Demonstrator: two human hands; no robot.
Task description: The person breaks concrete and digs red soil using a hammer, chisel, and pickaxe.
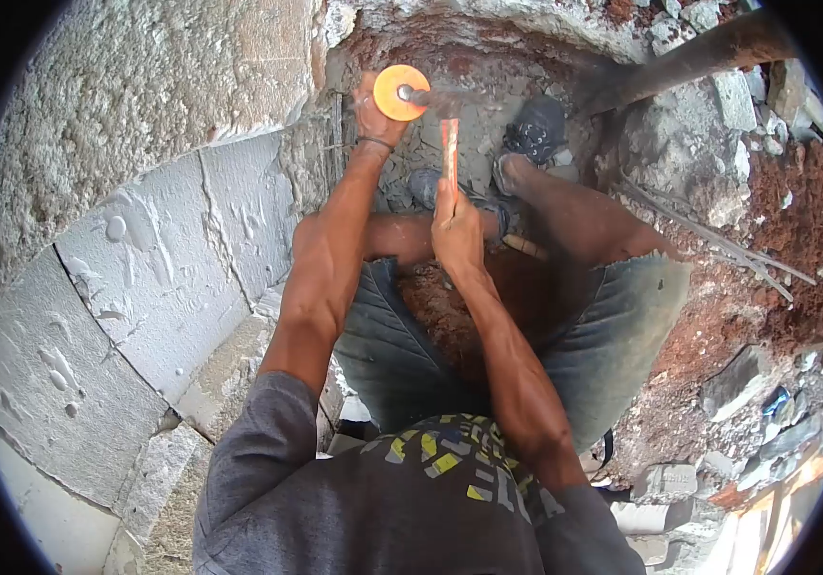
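My left hand (370, 112) is closed round a chisel (405, 93) behind its round orange hand guard, with the metal striking end facing up towards me. The guard covers part of the fingers, and the chisel's tip is hidden. In my right hand (457, 230) is a hammer (450, 158), gripped by its orange-red handle. Its head is a dark motion smear just right of the guard. Beneath both tools lies a grey, rubble-covered floor (474, 153) at the bottom of a pit.
A rough concrete mass (162, 86) and a wall of grey blocks (162, 259) flank my left side. A dark pipe (699, 62) slants in at the upper right. Thin rods (708, 235) lie over red soil (776, 230). My dark shoe (538, 129) rests near the tools.
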